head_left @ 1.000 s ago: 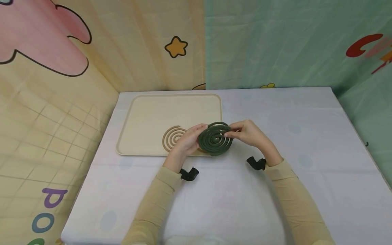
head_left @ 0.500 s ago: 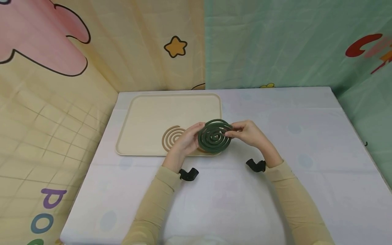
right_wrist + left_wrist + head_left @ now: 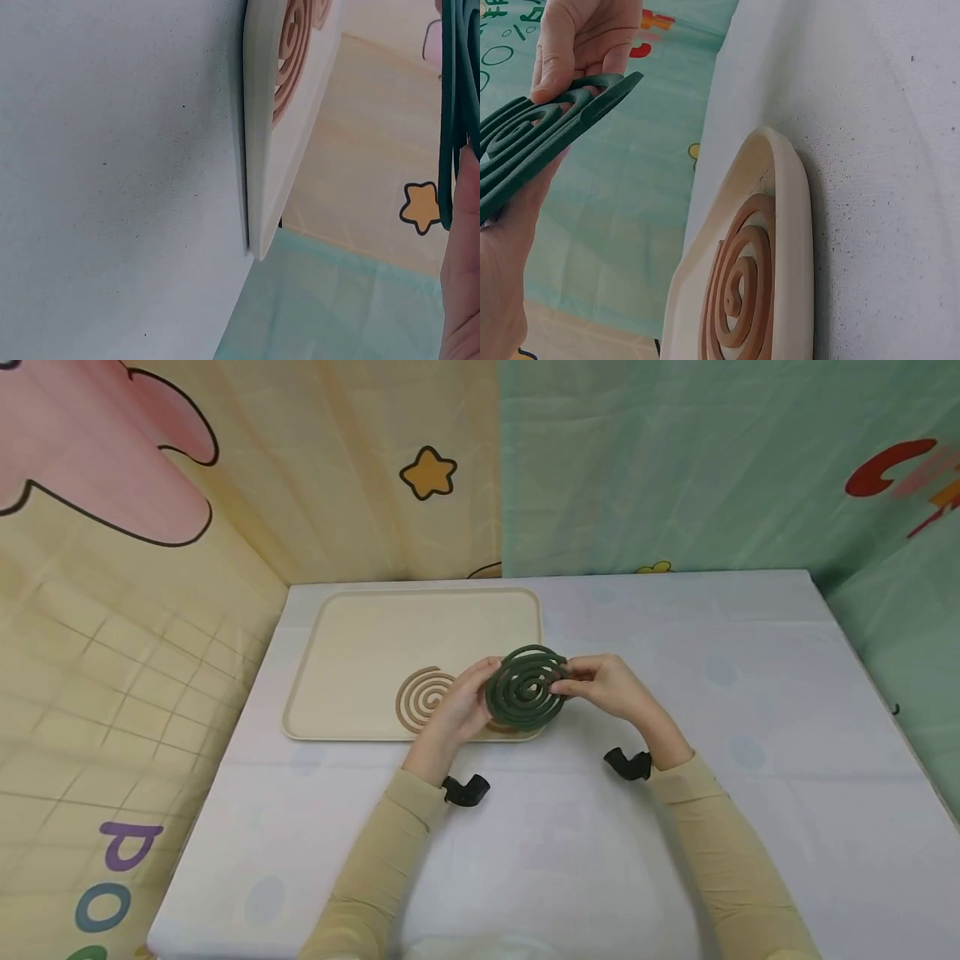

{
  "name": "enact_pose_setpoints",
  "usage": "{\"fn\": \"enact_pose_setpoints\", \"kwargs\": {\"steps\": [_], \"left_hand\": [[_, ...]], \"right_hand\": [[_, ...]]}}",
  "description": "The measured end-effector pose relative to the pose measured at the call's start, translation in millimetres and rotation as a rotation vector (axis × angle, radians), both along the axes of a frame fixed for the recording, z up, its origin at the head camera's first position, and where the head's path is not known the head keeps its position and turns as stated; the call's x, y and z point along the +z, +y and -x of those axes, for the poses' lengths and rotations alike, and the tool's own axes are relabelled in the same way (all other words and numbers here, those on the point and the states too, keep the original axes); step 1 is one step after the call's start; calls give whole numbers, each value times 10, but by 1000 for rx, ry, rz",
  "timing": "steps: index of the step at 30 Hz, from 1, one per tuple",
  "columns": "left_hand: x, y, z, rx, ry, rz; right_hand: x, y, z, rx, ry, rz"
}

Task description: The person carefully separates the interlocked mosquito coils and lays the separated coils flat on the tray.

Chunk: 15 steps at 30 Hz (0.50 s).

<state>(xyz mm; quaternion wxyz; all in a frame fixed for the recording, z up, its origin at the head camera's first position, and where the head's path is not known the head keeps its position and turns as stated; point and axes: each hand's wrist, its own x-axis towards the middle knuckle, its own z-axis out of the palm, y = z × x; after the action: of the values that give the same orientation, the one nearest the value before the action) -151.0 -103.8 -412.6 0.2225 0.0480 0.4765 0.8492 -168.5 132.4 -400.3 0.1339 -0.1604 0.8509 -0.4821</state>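
A dark green mosquito coil (image 3: 512, 705), wound as a flat spiral, is held up between both hands over the tray's near right corner. My left hand (image 3: 467, 700) grips its left edge, with the thumb along the rim. From the right, my right hand (image 3: 609, 685) pinches it between thumb and fingers close to its centre. In the left wrist view the green coil (image 3: 564, 136) is tilted, and loops at its end stand slightly apart. A brown mosquito coil (image 3: 406, 702) lies on the tray beside my left hand. Another brown coil (image 3: 763, 300) is mostly hidden beneath the green one in the head view.
The cream tray (image 3: 360, 635) with a raised rim stands on the left half of the white-covered table (image 3: 675, 877). Dark specks are scattered on the cloth near the tray. Printed curtains (image 3: 645, 468) close off the back and sides.
The green coil has risen slightly and tipped to show more of its face, its upper loop shifting away from me. Both hands keep their hold; the brown coils stay in place.
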Motion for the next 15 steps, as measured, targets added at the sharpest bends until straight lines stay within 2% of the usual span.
{"fn": "enact_pose_setpoints", "kwargs": {"steps": [9,13,15], "left_hand": [[-41,16,19,-12,21,-31],[-59,16,21,24,-5,-92],[-69,24,21,54,-23,-134]], "right_hand": [[1,-5,21,-11,-38,57],[-44,-24,21,-34,-100,162],[-77,-44,23,-71,-125,237]]}}
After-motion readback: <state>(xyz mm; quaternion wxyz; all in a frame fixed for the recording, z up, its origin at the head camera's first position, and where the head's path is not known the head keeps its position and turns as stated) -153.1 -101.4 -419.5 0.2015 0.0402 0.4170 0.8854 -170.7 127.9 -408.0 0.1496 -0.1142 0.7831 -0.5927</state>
